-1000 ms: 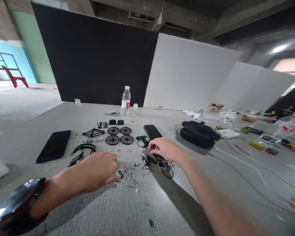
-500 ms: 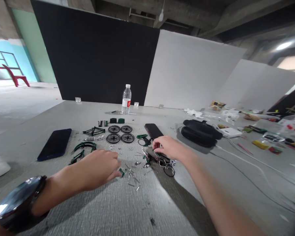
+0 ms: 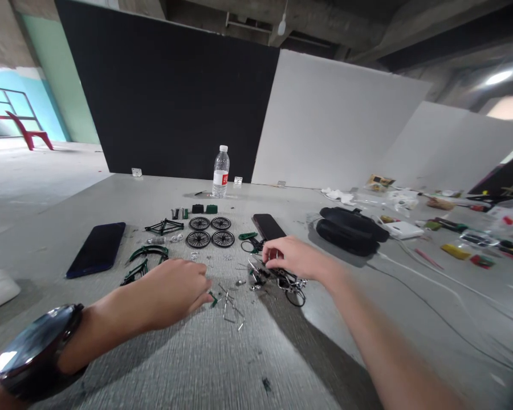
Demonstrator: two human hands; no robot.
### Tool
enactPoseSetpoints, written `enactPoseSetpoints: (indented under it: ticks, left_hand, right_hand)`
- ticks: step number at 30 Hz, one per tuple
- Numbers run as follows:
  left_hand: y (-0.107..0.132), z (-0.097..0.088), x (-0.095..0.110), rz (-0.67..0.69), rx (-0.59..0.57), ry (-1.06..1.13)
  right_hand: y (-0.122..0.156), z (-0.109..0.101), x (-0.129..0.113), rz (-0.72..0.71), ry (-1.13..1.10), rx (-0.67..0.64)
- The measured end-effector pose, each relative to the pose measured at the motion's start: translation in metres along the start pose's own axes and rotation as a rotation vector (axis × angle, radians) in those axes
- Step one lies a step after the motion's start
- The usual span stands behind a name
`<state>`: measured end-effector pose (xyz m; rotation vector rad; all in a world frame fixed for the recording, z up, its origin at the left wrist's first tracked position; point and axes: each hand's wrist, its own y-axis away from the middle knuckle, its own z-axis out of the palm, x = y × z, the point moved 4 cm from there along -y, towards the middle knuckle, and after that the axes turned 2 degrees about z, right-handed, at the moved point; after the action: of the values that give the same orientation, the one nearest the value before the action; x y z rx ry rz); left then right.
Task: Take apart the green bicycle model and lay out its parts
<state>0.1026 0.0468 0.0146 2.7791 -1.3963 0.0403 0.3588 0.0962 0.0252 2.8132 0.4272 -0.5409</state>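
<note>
My left hand (image 3: 177,291) hovers low over the table, fingers loosely curled and thumb apart from them. A small green part (image 3: 214,299) lies right at its thumb tip. Thin silver rods (image 3: 227,307) lie just to its right. My right hand (image 3: 293,257) reaches into a pile of small black and silver parts (image 3: 284,280), its fingertips pinched together; what they grip is hidden. A black ring (image 3: 295,296) sticks out at the pile's near side. Several miniature spoked wheels (image 3: 198,238), a dark green bicycle frame (image 3: 165,226) and curved green parts (image 3: 149,251) lie farther off.
A dark phone (image 3: 96,249) lies at the left and another phone (image 3: 268,226) beyond my right hand. The water bottle (image 3: 220,173) stands near the black panel (image 3: 175,97). To the right are a black case (image 3: 353,230), white cables (image 3: 414,273) and clutter.
My right hand has shifted slightly left within the pile, and the green piece under its fingers no longer shows. My left hand stays almost still.
</note>
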Motion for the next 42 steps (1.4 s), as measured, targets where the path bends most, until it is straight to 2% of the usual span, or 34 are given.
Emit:
enactPoseSetpoints:
  ticks: [4,8,11,21,27,35,38,42]
  left_hand:
    - [0.001,-0.001,0.001,0.002,-0.008,-0.035]
    - [-0.001,-0.002,0.003,-0.034,-0.084,-0.081]
    - [-0.002,-0.004,0.005,-0.04,-0.098,-0.081]
    - [-0.003,-0.003,0.004,-0.017,-0.056,-0.069]
    - [-0.003,-0.002,0.004,-0.011,-0.046,-0.078]
    - [-0.002,-0.001,0.003,0.003,0.007,-0.04]
    - [-0.002,0.0,0.002,0.004,0.014,-0.044]
    - [-0.002,-0.002,0.004,-0.004,-0.047,-0.083]
  right_hand:
    - [0.006,-0.005,0.0,0.022,-0.014,-0.055]
    - [0.002,0.004,-0.003,-0.007,-0.032,-0.111]
    - [-0.002,0.011,-0.005,-0.016,-0.042,-0.118]
    - [-0.003,0.008,0.007,-0.001,0.006,-0.02]
    - [-0.005,0.011,-0.002,-0.038,-0.029,-0.024]
    - [0.0,0.003,0.0,0.089,0.073,0.046]
    - [-0.001,0.004,-0.003,0.052,0.072,0.074]
    - [-0.007,0.01,-0.01,-0.042,0.064,0.122]
